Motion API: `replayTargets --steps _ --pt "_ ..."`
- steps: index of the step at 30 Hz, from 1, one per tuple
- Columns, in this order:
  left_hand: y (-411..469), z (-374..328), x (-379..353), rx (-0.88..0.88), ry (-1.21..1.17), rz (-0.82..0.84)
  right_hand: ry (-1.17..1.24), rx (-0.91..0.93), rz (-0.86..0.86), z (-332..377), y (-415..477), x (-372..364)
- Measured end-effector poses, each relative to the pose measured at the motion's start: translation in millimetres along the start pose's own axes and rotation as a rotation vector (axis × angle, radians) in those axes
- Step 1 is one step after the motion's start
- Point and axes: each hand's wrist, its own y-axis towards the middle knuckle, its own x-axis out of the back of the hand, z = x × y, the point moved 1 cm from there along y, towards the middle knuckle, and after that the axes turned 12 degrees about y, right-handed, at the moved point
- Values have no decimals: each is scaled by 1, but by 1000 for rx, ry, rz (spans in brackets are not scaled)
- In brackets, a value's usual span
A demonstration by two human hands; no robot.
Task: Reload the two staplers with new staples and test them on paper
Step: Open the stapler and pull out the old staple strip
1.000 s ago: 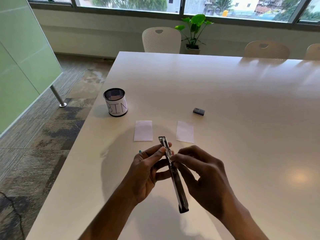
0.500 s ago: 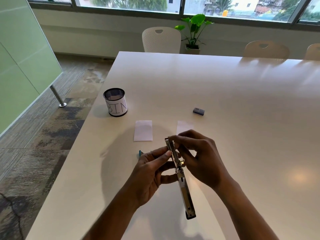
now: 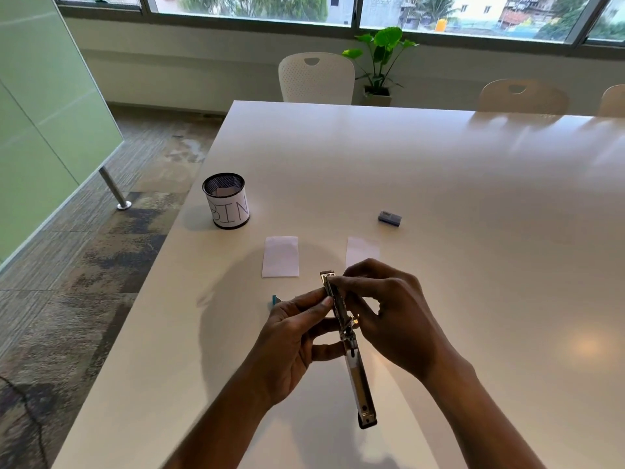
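Mid-reload, judging by the grip. Holding the stapler (image 3: 359, 377) swung open flat, raised just above the table (image 3: 473, 231), pointing away from the body. Gripping it round the middle with the left hand (image 3: 294, 333), fingers and thumb curled on the metal. Pinching the far end with the right hand (image 3: 389, 309), fingertips closed on the channel. Probably seating a strip of staples there (too small and too covered to say for sure).

To do it well:
- Steady the body with the left hand.
- Lay the strip legs-down and square in the channel.
- Slide it fully forward.
- Fold the top shut until it catches.
- Never force a crooked strip; likely to jam.

For the test, reach for the left paper slip (image 3: 280, 257) or the right paper slip (image 3: 362, 250), both just beyond the hands. For more staples, go to the small box (image 3: 389, 219) farther back on the right.
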Motion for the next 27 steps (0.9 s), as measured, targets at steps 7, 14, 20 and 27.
replayTargets --steps 7,14,20,27 --pt "1 1 3 26 -1 -18 12 -72 73 3 -11 2" --pt "3 -3 0 15 7 16 52 -65 -41 5 -2 5" --pt "4 0 0 24 19 8 14 -86 18 5 8 4" --pt "3 2 3 32 32 -21 38 -150 74 5 8 3"
